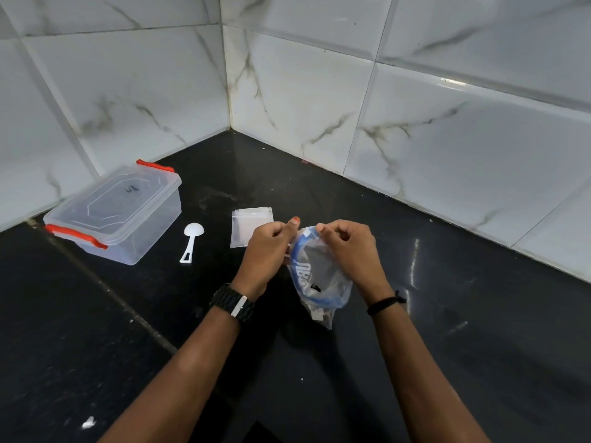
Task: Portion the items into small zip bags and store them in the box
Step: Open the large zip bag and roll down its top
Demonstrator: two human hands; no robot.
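Note:
A large clear zip bag with a blue zip strip and blue print stands on the black counter, dark items showing at its bottom. My left hand pinches the bag's top edge on the left side. My right hand pinches the top edge on the right side. Its mouth is spread between both hands. A stack of small clear zip bags lies flat just behind my left hand. A white plastic scoop lies to their left. The clear box with red clips stands at the left, lid on.
The black counter runs into a corner of white marble-look wall tiles. A small white scrap lies near the counter's front left.

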